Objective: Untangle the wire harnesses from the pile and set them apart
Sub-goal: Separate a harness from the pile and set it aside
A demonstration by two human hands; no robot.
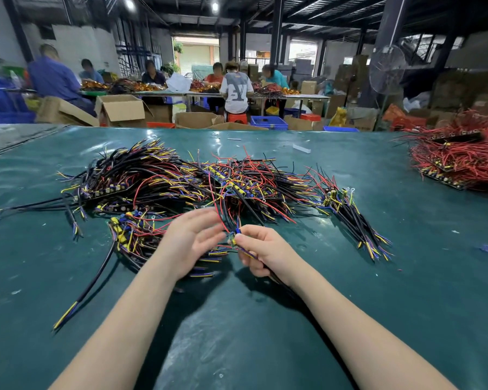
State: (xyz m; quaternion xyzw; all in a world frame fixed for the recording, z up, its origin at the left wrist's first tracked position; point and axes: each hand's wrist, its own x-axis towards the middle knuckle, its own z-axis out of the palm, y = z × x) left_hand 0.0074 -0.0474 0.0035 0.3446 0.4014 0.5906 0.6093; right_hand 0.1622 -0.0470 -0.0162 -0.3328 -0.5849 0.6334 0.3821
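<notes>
Our right hand (262, 253) pinches one wire harness (232, 240) between thumb and fingertips, just above the green table (237, 327). Its red wires point away from us into the big pile (209, 178). Its black end runs back under our palm, hidden. Our left hand (190, 243) is blurry, with its fingers spread apart and holding nothing. Two smaller bunches lie beside the pile: a left bunch (130, 235) and a right bunch (350, 218).

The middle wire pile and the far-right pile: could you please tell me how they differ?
The middle pile mixes black, yellow, blue and red wires; the right pile is nearly all red. The middle pile lies central, the right pile aside. Both lie on the table.
</notes>
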